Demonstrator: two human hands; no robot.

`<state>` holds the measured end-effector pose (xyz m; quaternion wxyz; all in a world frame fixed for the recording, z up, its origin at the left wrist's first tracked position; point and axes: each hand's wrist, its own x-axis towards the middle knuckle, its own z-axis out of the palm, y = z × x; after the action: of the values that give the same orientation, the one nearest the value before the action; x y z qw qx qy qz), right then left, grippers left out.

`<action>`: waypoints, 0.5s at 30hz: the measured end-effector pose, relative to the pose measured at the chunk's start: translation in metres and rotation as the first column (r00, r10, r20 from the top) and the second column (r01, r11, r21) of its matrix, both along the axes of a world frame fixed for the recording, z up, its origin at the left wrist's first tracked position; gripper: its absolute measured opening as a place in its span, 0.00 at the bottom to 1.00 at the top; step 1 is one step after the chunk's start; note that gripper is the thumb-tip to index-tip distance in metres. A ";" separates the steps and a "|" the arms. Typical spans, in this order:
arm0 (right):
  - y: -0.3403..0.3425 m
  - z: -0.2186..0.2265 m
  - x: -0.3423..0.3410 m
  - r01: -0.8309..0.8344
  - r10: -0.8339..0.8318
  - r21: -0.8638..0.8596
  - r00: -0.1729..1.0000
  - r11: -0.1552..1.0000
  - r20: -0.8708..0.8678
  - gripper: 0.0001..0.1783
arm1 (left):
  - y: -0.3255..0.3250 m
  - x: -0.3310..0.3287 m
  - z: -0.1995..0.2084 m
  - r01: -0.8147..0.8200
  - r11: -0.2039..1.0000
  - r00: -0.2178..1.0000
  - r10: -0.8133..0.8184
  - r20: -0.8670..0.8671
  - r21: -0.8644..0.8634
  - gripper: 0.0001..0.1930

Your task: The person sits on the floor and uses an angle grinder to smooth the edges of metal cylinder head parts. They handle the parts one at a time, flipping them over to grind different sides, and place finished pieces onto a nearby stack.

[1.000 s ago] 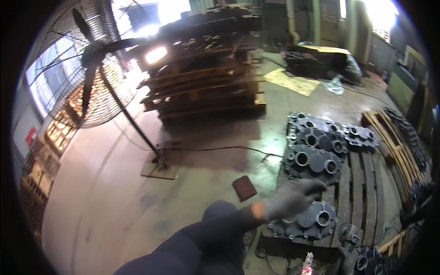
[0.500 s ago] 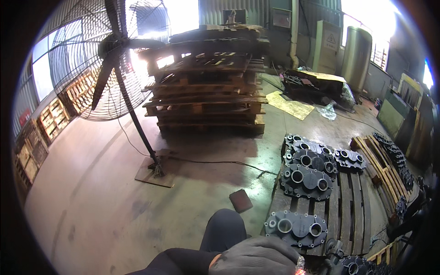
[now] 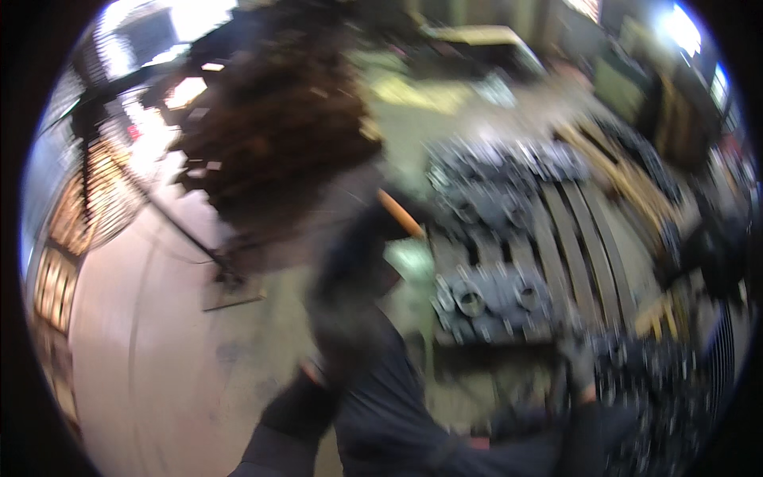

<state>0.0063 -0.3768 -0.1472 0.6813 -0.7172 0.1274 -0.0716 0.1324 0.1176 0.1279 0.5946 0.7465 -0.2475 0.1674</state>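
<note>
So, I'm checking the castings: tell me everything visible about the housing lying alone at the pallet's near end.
The housing is dark grey and metallic-looking, a broad plate with two large round ringed openings and small lugs around its edge. It lies flat, openings up, on the pallet, apart from the other housings beyond. Nothing else visibly touches it; motion blur hides detail.

Gloved left hand (image 3: 346,343): glove dark grey, outline blurred, material not determinable. Gloved right hand (image 3: 580,362): glove a lighter grey, surface detail likewise indistinct. Left sleeve (image 3: 294,417): long, near-black at the cuff, stopping just short of the glove. Right sleeve (image 3: 584,437): long, dark, narrow gap at the wrist. Trousers (image 3: 381,397): dark navy, full-length extent not verifiable.
</note>
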 end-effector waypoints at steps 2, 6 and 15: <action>-0.015 0.032 -0.025 0.152 -0.182 -0.243 0.978 0.958 -0.106 0.18 | -0.007 0.053 -0.063 0.009 0.995 0.996 -0.019 -0.091 -0.101 0.21; -0.014 0.009 -0.038 0.239 -0.266 -0.124 0.913 0.963 -0.308 0.21 | -0.003 0.113 -0.076 -0.009 0.917 0.959 -0.105 -0.262 -0.398 0.22; -0.013 -0.030 -0.050 0.141 -0.309 -0.363 0.832 0.921 -0.460 0.22 | -0.091 0.205 -0.127 0.232 0.932 0.852 -0.333 -0.404 -0.279 0.23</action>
<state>-0.0439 -0.3894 -0.1767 0.4867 -0.7892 0.3740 0.0202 0.3375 0.0264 0.0007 0.7322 0.6494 -0.1927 -0.0709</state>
